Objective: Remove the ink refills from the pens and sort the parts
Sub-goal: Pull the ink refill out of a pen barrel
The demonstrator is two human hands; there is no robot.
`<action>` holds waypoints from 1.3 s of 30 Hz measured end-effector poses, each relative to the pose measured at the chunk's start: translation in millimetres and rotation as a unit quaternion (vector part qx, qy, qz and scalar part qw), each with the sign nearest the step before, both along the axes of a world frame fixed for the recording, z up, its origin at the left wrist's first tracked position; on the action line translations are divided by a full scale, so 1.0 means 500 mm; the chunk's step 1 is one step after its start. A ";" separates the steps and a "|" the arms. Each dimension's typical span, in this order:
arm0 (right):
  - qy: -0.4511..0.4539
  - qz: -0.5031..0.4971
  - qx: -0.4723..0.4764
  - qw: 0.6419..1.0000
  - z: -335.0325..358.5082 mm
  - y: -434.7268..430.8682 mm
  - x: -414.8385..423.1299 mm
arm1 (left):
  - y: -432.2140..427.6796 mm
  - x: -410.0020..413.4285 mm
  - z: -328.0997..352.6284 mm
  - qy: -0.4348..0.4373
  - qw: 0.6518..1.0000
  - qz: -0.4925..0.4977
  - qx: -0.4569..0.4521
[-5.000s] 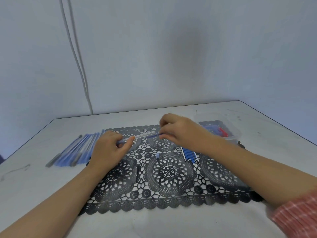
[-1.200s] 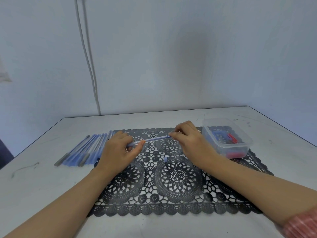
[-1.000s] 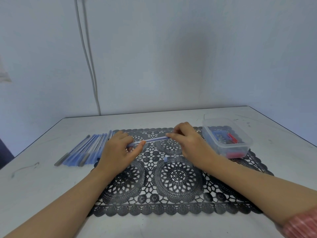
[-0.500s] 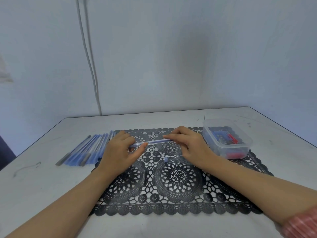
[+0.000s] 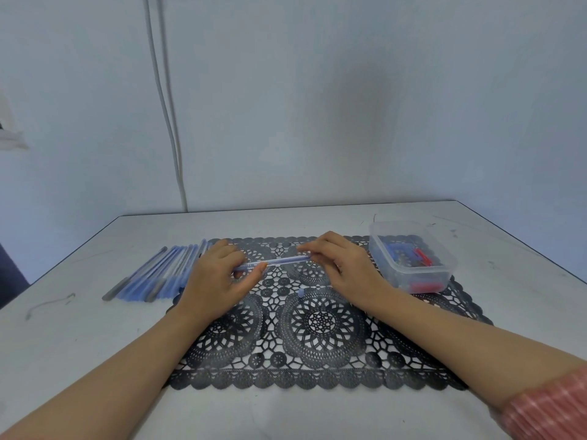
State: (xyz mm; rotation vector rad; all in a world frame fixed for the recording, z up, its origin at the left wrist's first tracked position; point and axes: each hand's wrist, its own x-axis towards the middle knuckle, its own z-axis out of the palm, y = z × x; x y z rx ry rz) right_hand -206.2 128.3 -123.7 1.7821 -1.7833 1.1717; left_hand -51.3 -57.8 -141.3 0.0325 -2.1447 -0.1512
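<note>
A clear blue pen (image 5: 279,261) is held level above the black lace mat (image 5: 317,322). My left hand (image 5: 216,277) grips its left end with thumb and fingers. My right hand (image 5: 344,268) pinches its right end with the fingertips. A small blue cap (image 5: 300,293) lies on the mat just below the pen. A row of several blue pen barrels (image 5: 158,274) lies on the table to the left of my left hand. A clear plastic box (image 5: 413,258) at the right holds blue and red small parts.
The white table (image 5: 95,338) meets a pale wall at the back, with two cables (image 5: 165,106) running down it. A thin wire scrap (image 5: 47,304) lies near the left edge. My right sleeve (image 5: 549,408) is pink striped.
Five seconds ago blue refills lay on the mat under my right hand; they are hidden from view now. Over the last second both hands stayed on the pen with only slight finger shifts.
</note>
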 end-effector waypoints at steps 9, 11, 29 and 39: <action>-0.077 -0.006 0.111 0.991 0.007 0.012 0.015 | -0.010 0.003 -0.008 0.006 0.998 0.056 0.026; -0.040 0.009 0.166 0.985 0.004 0.009 0.015 | -0.010 0.003 -0.007 0.006 0.998 0.056 0.026; 0.034 -0.010 0.260 0.965 0.003 0.006 0.014 | -0.008 0.003 -0.005 -0.006 0.999 0.045 0.031; -0.079 -0.081 0.090 0.989 0.011 0.006 0.003 | -0.006 0.005 -0.003 -0.007 0.999 0.043 0.027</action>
